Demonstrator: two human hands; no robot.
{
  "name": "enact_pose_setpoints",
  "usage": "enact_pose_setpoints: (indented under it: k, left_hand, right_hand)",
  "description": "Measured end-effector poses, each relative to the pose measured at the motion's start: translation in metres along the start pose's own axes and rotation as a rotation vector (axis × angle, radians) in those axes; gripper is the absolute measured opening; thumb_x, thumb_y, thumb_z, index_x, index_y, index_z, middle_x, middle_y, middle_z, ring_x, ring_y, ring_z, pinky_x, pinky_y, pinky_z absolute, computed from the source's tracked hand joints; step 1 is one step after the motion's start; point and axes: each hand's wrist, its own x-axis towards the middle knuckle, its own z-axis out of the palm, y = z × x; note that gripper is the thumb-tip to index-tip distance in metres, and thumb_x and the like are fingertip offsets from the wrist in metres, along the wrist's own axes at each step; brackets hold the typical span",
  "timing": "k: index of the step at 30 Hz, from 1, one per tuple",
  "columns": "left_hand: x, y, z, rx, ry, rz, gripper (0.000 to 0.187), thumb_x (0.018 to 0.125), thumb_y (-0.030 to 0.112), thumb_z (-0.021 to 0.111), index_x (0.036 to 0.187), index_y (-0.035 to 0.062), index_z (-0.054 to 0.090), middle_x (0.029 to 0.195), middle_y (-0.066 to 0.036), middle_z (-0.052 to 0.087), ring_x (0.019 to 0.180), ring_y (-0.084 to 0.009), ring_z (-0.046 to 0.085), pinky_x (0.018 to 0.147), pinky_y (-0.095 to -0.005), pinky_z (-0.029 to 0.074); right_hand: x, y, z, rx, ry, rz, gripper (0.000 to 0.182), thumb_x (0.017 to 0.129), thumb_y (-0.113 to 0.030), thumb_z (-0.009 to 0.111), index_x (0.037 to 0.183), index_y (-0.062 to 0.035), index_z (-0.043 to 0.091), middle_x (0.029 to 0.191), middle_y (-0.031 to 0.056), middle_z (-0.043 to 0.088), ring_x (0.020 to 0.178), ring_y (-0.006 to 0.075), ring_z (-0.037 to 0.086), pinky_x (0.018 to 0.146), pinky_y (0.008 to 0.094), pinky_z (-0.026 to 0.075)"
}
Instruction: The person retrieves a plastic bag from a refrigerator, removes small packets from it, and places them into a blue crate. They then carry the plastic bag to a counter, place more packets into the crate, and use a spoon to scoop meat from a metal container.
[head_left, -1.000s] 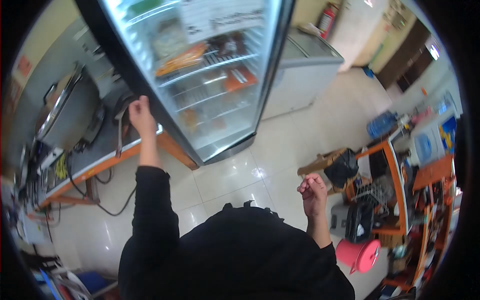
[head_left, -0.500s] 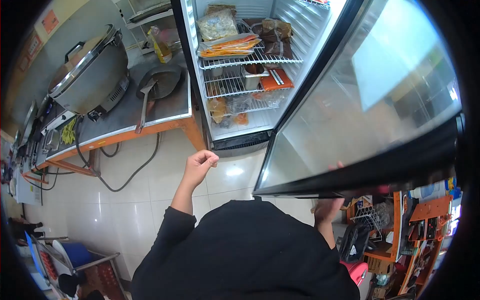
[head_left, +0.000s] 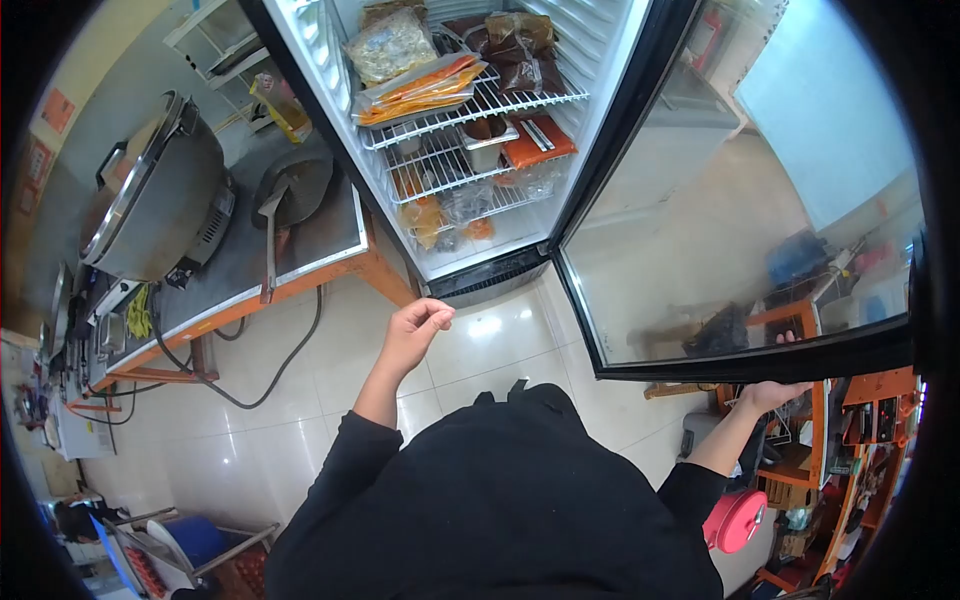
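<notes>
Right hand [head_left: 775, 394] at near edge of open fridge door [head_left: 730, 240]; whether grasping, I cannot tell. Left hand [head_left: 410, 332]: grip loosely clenched, nothing visible inside, before fridge [head_left: 497, 287]. Risk, I judge: right hand slipping, door swinging back; jolt shifting orange packets [head_left: 425, 92].

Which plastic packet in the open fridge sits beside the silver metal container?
The flat red-orange packet, right of the container; the dark brown bags and yellow-orange packets lie on the white wire shelf above.
</notes>
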Motion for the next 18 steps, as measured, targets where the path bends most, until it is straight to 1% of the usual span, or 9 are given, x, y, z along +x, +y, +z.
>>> enact_pose_setpoints:
  k: [3,4,5,7,9,11,13,16,18]
  left_hand:
    - [0.01,-0.008,0.01,-0.016,-0.025,-0.051,0.009,0.088,0.01,0.062,0.092,0.0021,0.064,0.08,0.0,0.062,0.074,-0.0073,0.057,0.07,-0.0214,0.046]
    - [0.015,-0.011,0.013,-0.025,-0.022,-0.069,0.009,0.088,0.009,0.062,0.093,0.0022,0.063,0.081,0.0,0.062,0.075,-0.0074,0.057,0.071,-0.0213,0.046]
    - [0.022,-0.014,0.017,-0.035,-0.02,-0.082,0.009,0.088,0.009,0.062,0.094,0.0022,0.063,0.082,0.0,0.062,0.076,-0.0074,0.057,0.071,-0.0211,0.046]
    - [0.041,-0.013,0.023,0.011,-0.015,-0.07,0.01,0.088,0.008,0.062,0.095,0.0028,0.063,0.083,0.0,0.062,0.078,-0.0071,0.057,0.072,-0.0209,0.046]
    - [0.055,-0.01,0.031,0.041,0.009,-0.068,0.01,0.088,0.009,0.062,0.095,0.0032,0.063,0.084,0.001,0.062,0.078,-0.0068,0.057,0.072,-0.021,0.046]
    - [0.073,-0.007,0.04,0.071,0.02,-0.069,0.011,0.088,0.009,0.062,0.096,0.0029,0.063,0.084,0.001,0.062,0.078,-0.0066,0.056,0.071,-0.0211,0.045]
    - [0.09,-0.003,0.052,0.145,0.028,-0.089,0.011,0.088,0.009,0.061,0.097,0.0027,0.063,0.085,0.001,0.062,0.078,-0.0065,0.056,0.071,-0.0208,0.045]
    - [0.113,-0.012,0.072,0.168,-0.028,-0.183,0.013,0.089,0.009,0.06,0.1,0.0028,0.063,0.087,0.001,0.062,0.08,-0.0066,0.056,0.072,-0.0213,0.044]
    - [0.128,-0.018,0.082,0.191,-0.077,-0.276,0.014,0.089,0.009,0.06,0.101,0.003,0.062,0.089,0.001,0.062,0.083,-0.0071,0.056,0.075,-0.022,0.045]
  right_hand:
    - [0.01,0.013,-0.003,-0.075,0.094,0.024,0.071,0.095,-0.056,0.016,0.133,-0.0014,0.039,0.121,0.0194,0.054,0.112,0.0309,0.053,0.1,0.0412,0.04]
    - [0.012,0.019,-0.008,0.014,0.138,0.081,0.069,0.095,-0.056,0.019,0.136,-0.0033,0.037,0.123,0.0199,0.054,0.113,0.0305,0.053,0.102,0.041,0.039]
    - [0.01,0.027,-0.009,0.175,0.177,0.13,0.071,0.092,-0.059,0.027,0.132,-0.0018,0.042,0.122,0.0189,0.055,0.111,0.0288,0.053,0.102,0.0407,0.037]
    - [0.022,0.107,-0.09,0.207,0.081,0.293,0.066,0.091,-0.057,0.036,0.126,-0.0032,0.049,0.119,0.0146,0.057,0.109,0.0269,0.054,0.101,0.0397,0.038]
    - [-0.005,0.158,-0.112,0.012,0.207,0.464,0.061,0.089,-0.056,0.041,0.121,-0.0047,0.053,0.116,0.0109,0.058,0.107,0.0251,0.054,0.099,0.0382,0.038]
    - [-0.041,0.21,-0.141,0.134,0.259,0.749,0.061,0.089,-0.057,0.04,0.129,-0.0123,0.049,0.129,0.0056,0.052,0.121,0.0218,0.046,0.103,0.0408,0.034]
    - [-0.067,0.228,-0.134,-0.055,0.556,0.993,0.062,0.089,-0.057,0.04,0.133,-0.0138,0.043,0.138,0.0041,0.043,0.13,0.0198,0.035,0.106,0.0446,0.028]
    - [-0.07,0.27,-0.156,-0.227,0.494,0.891,0.062,0.089,-0.055,0.041,0.136,-0.0147,0.039,0.142,0.0031,0.037,0.135,0.0183,0.026,0.106,0.0472,0.025]
    - [-0.066,0.275,-0.164,-0.257,0.514,0.919,0.06,0.089,-0.053,0.04,0.136,-0.0145,0.04,0.142,0.0037,0.038,0.135,0.019,0.028,0.106,0.0462,0.025]
